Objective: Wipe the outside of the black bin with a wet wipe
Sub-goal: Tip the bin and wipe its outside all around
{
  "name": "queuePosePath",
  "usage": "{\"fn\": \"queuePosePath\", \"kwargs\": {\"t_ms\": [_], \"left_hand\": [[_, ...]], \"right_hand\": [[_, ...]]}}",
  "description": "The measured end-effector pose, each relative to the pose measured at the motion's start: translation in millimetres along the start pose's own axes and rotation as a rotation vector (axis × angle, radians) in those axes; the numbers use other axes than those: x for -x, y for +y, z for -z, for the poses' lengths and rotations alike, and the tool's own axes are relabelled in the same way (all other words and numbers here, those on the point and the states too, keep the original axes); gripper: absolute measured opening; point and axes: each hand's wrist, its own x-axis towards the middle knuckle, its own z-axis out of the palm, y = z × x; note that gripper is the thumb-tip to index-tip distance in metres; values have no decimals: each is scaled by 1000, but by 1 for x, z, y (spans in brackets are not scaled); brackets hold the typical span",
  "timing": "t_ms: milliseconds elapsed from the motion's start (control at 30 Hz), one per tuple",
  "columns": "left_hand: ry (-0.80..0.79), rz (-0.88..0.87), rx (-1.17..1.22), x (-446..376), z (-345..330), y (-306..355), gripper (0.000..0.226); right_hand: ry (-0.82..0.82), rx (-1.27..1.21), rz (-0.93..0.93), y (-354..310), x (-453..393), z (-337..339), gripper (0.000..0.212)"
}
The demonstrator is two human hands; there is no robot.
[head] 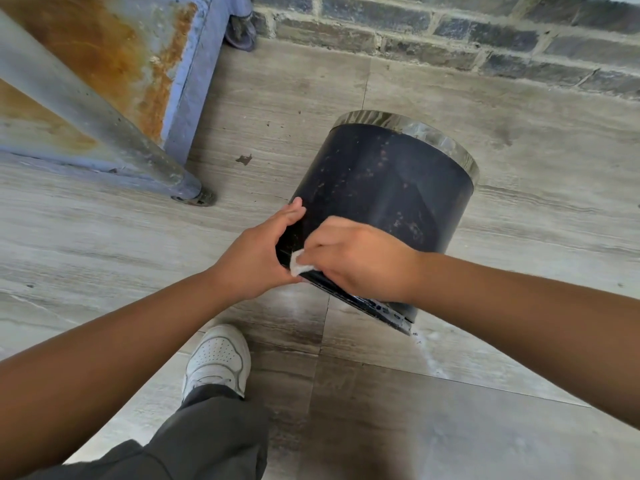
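The black bin (384, 181) is tipped toward me over the tiled floor, its shiny metal band (415, 129) at the far end and its near end raised. Pale specks dot its side. My left hand (259, 251) grips the bin's near left edge, thumb on the wall. My right hand (360, 258) presses a small white wet wipe (298, 266) against the bin's wall near that edge; most of the wipe is hidden under my fingers.
A rusty blue metal frame (104, 98) with a slanted leg stands at the left. A grey brick wall (467, 39) runs along the back. My white shoe (218, 358) and dark trouser leg are below the hands. Pale dust (427, 355) lies by the bin's near end.
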Motion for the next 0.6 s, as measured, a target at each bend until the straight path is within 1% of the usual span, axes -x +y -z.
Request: {"fn": "queuePosePath", "kwargs": {"t_ms": [100,200,267,433,600], "left_hand": [[-8,10,17,-1,-1,-2,101],[-3,4,18,-2,-2,-1,102],[-16,2,17,-3,-1,-1,102],[-74,5,7,-9,4,-5,102],[-94,17,-15,-13,7,-9,103]], "right_hand": [[0,29,26,-3,18,-3,24],[8,133,-11,-5,44,-9,21],[20,173,-43,-7,65,-14,23],[78,208,-64,-12,113,-27,26],[130,221,-81,-12,136,-39,25]]}}
